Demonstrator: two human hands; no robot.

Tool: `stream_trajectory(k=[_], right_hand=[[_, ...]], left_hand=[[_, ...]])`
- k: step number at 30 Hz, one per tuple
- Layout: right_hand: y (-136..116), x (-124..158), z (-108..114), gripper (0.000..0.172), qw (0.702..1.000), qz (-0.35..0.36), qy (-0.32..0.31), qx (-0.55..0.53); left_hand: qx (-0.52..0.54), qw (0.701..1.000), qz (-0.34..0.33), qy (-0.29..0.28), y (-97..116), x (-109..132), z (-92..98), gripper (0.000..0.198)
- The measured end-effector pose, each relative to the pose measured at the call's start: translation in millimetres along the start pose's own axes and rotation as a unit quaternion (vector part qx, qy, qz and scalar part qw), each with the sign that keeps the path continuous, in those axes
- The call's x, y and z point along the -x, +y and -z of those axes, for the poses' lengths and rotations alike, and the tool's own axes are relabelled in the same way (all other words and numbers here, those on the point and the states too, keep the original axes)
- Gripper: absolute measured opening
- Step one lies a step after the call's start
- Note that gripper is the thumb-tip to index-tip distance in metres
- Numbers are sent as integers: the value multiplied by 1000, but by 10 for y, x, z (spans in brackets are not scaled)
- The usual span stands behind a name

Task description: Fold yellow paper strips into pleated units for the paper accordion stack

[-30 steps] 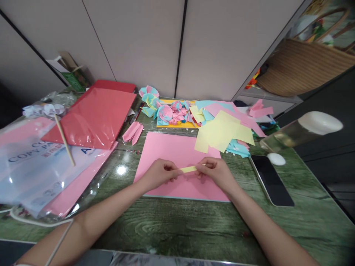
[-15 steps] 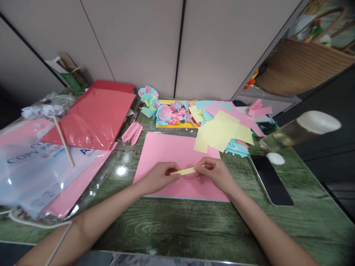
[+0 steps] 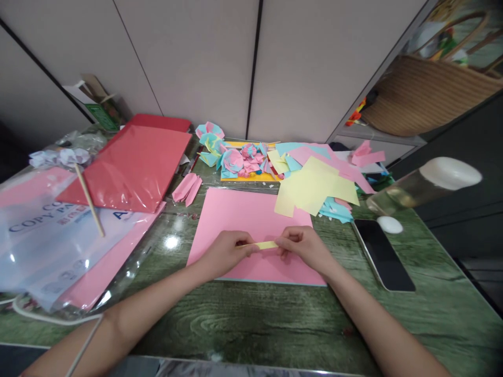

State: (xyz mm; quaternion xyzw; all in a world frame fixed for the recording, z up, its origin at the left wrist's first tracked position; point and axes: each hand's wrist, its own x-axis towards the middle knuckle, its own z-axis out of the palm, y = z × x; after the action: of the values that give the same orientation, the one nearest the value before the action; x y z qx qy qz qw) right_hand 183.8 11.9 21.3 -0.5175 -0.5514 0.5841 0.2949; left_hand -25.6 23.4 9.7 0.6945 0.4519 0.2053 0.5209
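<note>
A narrow folded yellow paper strip (image 3: 266, 245) is pinched at both ends between my two hands, just above a large pink sheet (image 3: 247, 214) lying on the green table. My left hand (image 3: 226, 250) grips the strip's left end with closed fingers. At the right end, my right hand (image 3: 304, 246) holds it the same way. Both forearms reach in from the bottom of the view.
Loose yellow, pink and blue paper pieces (image 3: 314, 186) and folded paper flowers (image 3: 236, 157) lie behind the sheet. A black phone (image 3: 383, 254) and a bottle (image 3: 424, 186) lie to the right. A red paper pack (image 3: 133, 165), a copy-paper pack (image 3: 47, 235) and a wooden stick (image 3: 89, 200) are on the left.
The strip and both hands have shifted slightly down and nearer me over the pink sheet; the strip went from tilted to nearly level. Grip is unchanged.
</note>
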Motion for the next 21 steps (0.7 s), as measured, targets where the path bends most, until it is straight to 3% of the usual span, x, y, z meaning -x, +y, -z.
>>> stream_trajectory(k=[14,21], right_hand=[[2,-36,141,25,998,43,30,38],[39,-74,158,28,994,65,59,69]], left_hand=[[-10,1000,-1,-1,-17,4,151,27],[-70,998,-9,3,-9,-14,201,30]])
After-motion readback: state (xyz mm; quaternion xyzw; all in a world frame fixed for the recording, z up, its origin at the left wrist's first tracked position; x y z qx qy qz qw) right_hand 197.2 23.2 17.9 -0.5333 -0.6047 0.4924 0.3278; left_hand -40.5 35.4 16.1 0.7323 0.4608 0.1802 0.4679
